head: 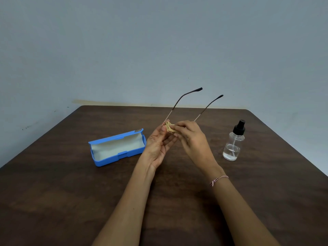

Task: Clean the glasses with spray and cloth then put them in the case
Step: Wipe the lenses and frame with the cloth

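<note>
The worktop (pixel 71 192) carries the open blue case (pixel 117 148). Just right of the case, the left hand (pixel 158 146) pinches the glasses (pixel 179 102) by the frame, and the right hand (pixel 191 139) pinches the cloth (pixel 170 127) on a lens. The spray bottle (pixel 233 142) stands farther right.

Plain room: dark wooden table (pixel 71 192), grey wall (pixel 159 41).
</note>
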